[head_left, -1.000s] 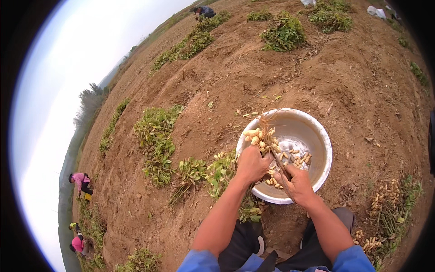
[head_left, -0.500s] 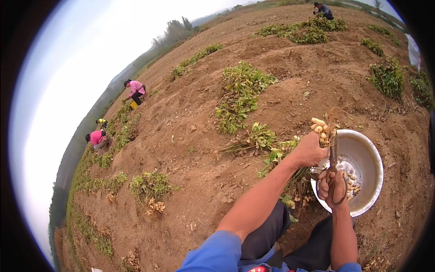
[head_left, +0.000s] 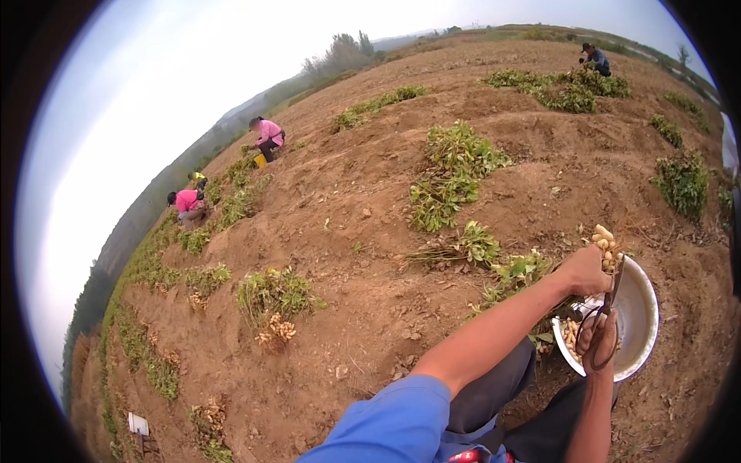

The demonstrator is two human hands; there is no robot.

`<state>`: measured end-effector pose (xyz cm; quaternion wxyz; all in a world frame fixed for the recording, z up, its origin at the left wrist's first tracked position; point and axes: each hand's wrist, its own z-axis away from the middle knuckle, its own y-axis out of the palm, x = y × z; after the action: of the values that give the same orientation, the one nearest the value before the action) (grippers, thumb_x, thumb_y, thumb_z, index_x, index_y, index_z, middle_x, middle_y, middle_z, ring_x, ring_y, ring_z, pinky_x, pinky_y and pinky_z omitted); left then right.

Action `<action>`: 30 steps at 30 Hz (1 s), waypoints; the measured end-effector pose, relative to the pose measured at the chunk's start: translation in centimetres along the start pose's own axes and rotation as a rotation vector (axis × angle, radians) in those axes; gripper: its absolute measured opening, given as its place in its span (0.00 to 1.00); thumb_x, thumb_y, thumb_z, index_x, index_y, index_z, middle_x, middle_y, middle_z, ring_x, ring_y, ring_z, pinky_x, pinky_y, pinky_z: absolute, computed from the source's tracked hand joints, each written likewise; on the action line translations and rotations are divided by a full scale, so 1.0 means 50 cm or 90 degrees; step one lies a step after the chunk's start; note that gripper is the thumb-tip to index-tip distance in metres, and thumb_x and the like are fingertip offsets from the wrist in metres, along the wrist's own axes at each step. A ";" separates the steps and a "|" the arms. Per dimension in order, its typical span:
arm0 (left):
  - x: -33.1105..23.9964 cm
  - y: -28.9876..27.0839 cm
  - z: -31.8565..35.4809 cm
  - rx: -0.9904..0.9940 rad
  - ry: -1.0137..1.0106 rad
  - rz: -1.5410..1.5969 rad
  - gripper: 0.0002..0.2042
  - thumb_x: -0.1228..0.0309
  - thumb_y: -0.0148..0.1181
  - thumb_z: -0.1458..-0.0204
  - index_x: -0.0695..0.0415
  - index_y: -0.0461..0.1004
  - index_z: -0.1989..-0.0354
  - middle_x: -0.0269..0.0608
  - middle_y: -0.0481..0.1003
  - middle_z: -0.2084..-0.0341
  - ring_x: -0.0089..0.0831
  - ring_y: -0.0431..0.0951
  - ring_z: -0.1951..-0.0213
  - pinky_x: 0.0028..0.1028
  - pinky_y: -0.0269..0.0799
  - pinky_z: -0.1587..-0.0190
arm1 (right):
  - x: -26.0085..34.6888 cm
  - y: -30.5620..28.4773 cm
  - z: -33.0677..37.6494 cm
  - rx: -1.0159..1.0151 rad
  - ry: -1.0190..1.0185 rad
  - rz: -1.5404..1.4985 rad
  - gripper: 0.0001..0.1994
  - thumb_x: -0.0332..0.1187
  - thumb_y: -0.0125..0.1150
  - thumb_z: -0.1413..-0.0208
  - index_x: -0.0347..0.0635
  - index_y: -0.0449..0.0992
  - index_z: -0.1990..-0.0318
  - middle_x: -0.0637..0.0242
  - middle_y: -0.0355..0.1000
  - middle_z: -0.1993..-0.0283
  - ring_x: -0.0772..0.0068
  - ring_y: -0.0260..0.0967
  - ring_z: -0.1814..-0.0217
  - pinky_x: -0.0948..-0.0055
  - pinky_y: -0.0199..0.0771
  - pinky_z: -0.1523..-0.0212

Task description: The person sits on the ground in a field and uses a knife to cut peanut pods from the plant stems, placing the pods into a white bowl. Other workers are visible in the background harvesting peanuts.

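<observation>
My left hand [head_left: 584,272] is closed round a peanut plant, its cluster of pale peanuts [head_left: 604,239] sticking out above my fist. My right hand [head_left: 602,336] grips a pair of dark scissors [head_left: 611,299] by the loop handles. The blades point up beside the peanuts; whether they touch a stem I cannot make out. Both hands are over the left part of a white metal basin [head_left: 651,324]. Loose peanuts [head_left: 571,336] show inside it, partly hidden by the right hand. Leafy stems show beneath my left forearm.
Pulled peanut plants [head_left: 455,174] lie in heaps along the brown soil [head_left: 363,255]. One bunch [head_left: 274,297] to the left has its peanuts exposed. Several people bend over rows farther off, one in pink [head_left: 268,135]. A white container [head_left: 138,424] stands at lower left.
The view has swung left, so the field and my hands sit farther right in the picture. Both hands keep their hold on the plant and scissors.
</observation>
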<state>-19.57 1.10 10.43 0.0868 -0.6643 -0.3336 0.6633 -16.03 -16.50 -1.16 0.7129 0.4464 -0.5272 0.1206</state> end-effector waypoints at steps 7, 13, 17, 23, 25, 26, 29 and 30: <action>0.029 -0.011 -0.037 0.021 -0.008 0.120 0.22 0.54 0.75 0.55 0.62 0.79 0.65 0.36 0.77 0.74 0.23 0.74 0.70 0.27 0.71 0.66 | 0.023 0.029 -0.038 -0.101 -0.120 0.241 0.27 0.53 0.52 0.34 0.38 0.72 0.76 0.75 0.60 0.84 0.84 0.53 0.88 0.81 0.52 0.88; 0.113 -0.025 -0.001 0.010 0.003 0.551 0.12 0.68 0.71 0.48 0.59 0.77 0.60 0.31 0.77 0.72 0.18 0.74 0.71 0.22 0.70 0.70 | 0.003 0.055 -0.059 0.030 0.066 0.117 0.28 0.57 0.52 0.36 0.36 0.74 0.71 0.74 0.60 0.84 0.82 0.55 0.85 0.79 0.55 0.84; 0.157 -0.016 -0.023 0.082 -0.023 0.507 0.16 0.70 0.69 0.49 0.60 0.75 0.54 0.33 0.78 0.67 0.20 0.75 0.69 0.24 0.73 0.66 | -0.031 0.024 -0.063 0.054 0.079 0.053 0.31 0.61 0.51 0.37 0.35 0.75 0.69 0.74 0.61 0.82 0.81 0.57 0.84 0.78 0.58 0.83; 0.149 -0.041 -0.036 0.121 -0.022 0.417 0.19 0.74 0.68 0.50 0.59 0.73 0.49 0.34 0.78 0.67 0.20 0.74 0.71 0.23 0.72 0.69 | -0.019 0.020 -0.067 0.053 0.024 0.161 0.32 0.63 0.55 0.41 0.35 0.76 0.69 0.74 0.62 0.82 0.80 0.58 0.81 0.78 0.59 0.80; 0.151 -0.042 -0.041 0.141 -0.036 0.431 0.20 0.74 0.68 0.50 0.60 0.73 0.48 0.33 0.78 0.65 0.18 0.74 0.70 0.22 0.71 0.68 | -0.028 0.009 -0.076 -0.051 -0.021 0.344 0.29 0.60 0.65 0.46 0.37 0.76 0.73 0.74 0.64 0.82 0.79 0.64 0.80 0.75 0.64 0.78; 0.147 -0.045 -0.047 0.154 -0.030 0.419 0.20 0.74 0.68 0.50 0.60 0.73 0.48 0.32 0.78 0.65 0.18 0.74 0.70 0.22 0.70 0.68 | -0.028 0.007 -0.080 -0.081 -0.064 0.420 0.29 0.60 0.66 0.47 0.37 0.76 0.73 0.74 0.64 0.82 0.78 0.65 0.80 0.74 0.64 0.78; 0.129 -0.040 -0.057 0.162 -0.022 0.351 0.19 0.76 0.66 0.50 0.61 0.73 0.48 0.33 0.78 0.62 0.19 0.76 0.65 0.23 0.73 0.62 | -0.025 0.002 -0.080 -0.185 -0.159 0.650 0.27 0.57 0.69 0.50 0.38 0.76 0.74 0.67 0.67 0.81 0.69 0.68 0.78 0.68 0.66 0.76; 0.136 -0.027 -0.062 0.153 -0.012 0.321 0.19 0.77 0.66 0.50 0.61 0.73 0.48 0.33 0.78 0.62 0.20 0.77 0.63 0.24 0.73 0.60 | -0.022 0.002 -0.078 -0.223 -0.185 0.727 0.26 0.56 0.70 0.52 0.38 0.76 0.74 0.63 0.69 0.81 0.65 0.70 0.78 0.65 0.67 0.75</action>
<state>-17.83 6.94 5.93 -0.0058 -0.7050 -0.0778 0.7050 -14.05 -13.13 -2.24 0.5190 -0.0182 -0.7870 0.3330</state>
